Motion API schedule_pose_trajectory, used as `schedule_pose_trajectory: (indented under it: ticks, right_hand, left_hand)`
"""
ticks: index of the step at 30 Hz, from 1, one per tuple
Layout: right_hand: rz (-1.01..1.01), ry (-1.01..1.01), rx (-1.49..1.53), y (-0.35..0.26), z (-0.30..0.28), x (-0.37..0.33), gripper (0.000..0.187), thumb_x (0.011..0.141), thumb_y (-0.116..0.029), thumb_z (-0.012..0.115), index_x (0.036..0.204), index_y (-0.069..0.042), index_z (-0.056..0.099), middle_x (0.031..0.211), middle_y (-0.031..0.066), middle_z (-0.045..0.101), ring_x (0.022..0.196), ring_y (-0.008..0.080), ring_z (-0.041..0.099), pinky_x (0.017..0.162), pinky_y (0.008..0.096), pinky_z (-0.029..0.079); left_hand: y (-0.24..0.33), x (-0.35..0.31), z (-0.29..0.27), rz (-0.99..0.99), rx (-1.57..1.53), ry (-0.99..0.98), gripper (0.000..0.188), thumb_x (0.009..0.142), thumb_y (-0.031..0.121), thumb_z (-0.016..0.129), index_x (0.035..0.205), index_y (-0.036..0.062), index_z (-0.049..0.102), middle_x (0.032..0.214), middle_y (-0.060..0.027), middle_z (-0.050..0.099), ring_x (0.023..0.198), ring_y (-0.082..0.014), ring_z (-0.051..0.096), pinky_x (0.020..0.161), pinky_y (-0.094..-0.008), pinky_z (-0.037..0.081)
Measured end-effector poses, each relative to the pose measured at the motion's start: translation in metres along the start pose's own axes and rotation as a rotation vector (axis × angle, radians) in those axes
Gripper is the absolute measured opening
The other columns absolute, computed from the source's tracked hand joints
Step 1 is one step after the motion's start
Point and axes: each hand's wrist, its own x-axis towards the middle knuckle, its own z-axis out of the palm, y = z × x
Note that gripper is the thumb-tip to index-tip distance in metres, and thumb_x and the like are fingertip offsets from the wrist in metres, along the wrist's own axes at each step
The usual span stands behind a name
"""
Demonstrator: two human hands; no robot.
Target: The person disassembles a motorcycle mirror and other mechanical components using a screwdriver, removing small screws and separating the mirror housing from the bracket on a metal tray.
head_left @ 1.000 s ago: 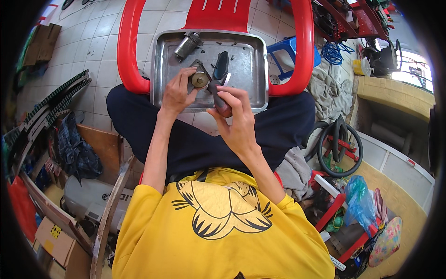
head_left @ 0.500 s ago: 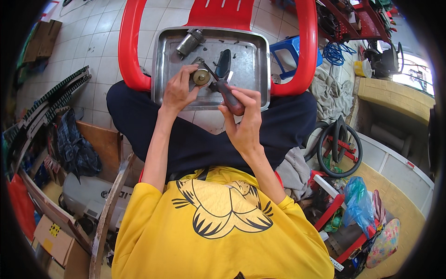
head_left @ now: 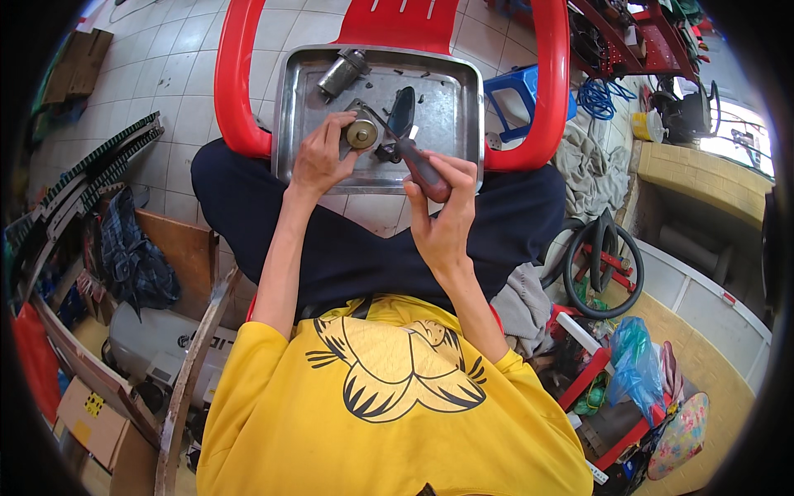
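Gripping a round metal part (head_left: 361, 135) over a steel tray (head_left: 455, 116), the left hand (head_left: 321, 159) steadies it while the right hand (head_left: 447, 208) grasps a screwdriver (head_left: 425, 171), now swung further right, suggesting levering, though where it touches is hard to see

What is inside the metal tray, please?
In the metal tray lie a metal cylinder at the upper left, a dark elongated piece and small dark bits. The left hand holds a round metal part there; whatever is beneath this hand and part is covered.
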Motion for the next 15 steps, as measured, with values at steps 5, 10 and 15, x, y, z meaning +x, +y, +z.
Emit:
schedule_pose_trajectory:
  ticks: [5,10,15]
  right_hand:
    - [0.009,0.008,0.000,0.0031,0.0004,0.0007,0.050,0.090,0.000,0.078,0.132,-0.002,0.050,0.124,0.0214,0.059,0.107,0.0345,0.063,0.086,0.0396,0.055]
    - [0.014,-0.003,0.006,0.0052,0.0026,0.0002,0.049,0.090,0.000,0.077,0.131,-0.002,0.050,0.124,0.0211,0.059,0.108,0.0350,0.062,0.088,0.0400,0.053]
    - [0.018,0.003,0.002,0.0032,0.0048,0.0013,0.050,0.089,-0.001,0.080,0.130,-0.002,0.051,0.123,0.0201,0.059,0.104,0.0333,0.063,0.083,0.0381,0.055]
  left_hand:
    - [0.0007,-0.0002,-0.0002,-0.014,-0.015,-0.004,0.056,0.076,0.008,0.088,0.122,0.0023,0.057,0.123,-0.0144,0.070,0.111,-0.0362,0.070,0.091,-0.0412,0.058]
    - [0.0019,0.0006,-0.0006,-0.012,-0.025,-0.001,0.055,0.076,0.008,0.088,0.122,0.0024,0.058,0.123,-0.0144,0.070,0.110,-0.0363,0.070,0.091,-0.0413,0.058]
    - [0.0025,0.0010,-0.0005,0.002,-0.027,0.006,0.056,0.074,0.005,0.084,0.124,0.0035,0.056,0.123,-0.0140,0.068,0.109,-0.0371,0.069,0.090,-0.0427,0.058]
